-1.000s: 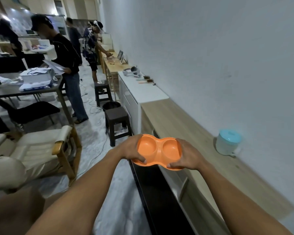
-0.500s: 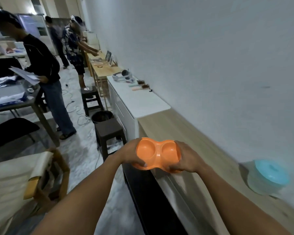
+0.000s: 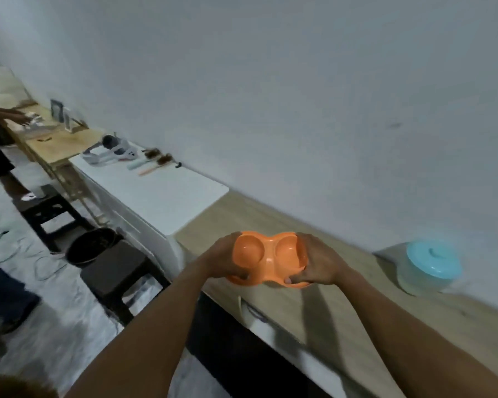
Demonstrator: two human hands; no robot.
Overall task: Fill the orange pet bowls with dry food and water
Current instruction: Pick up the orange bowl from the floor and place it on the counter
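Observation:
An orange double pet bowl [image 3: 266,255] with two round wells, both empty, is held in the air just above the near edge of a long wooden counter [image 3: 342,305]. My left hand [image 3: 222,258] grips its left end and my right hand [image 3: 318,261] grips its right end, thumbs over the rim. A clear tub with a turquoise lid [image 3: 430,267] stands on the counter by the wall, to the right of the bowl. Its contents cannot be made out.
A white cabinet [image 3: 156,196] adjoins the counter on the left, carrying a headset and brushes. Two dark stools [image 3: 118,277] and a black bin [image 3: 91,245] stand on the floor beside it. Another person's arm reaches over a far wooden table [image 3: 58,143].
The view has swung right toward the wall and counter. The bowl, held in both hands, has moved forward over the counter's edge, closer to the lidded tub.

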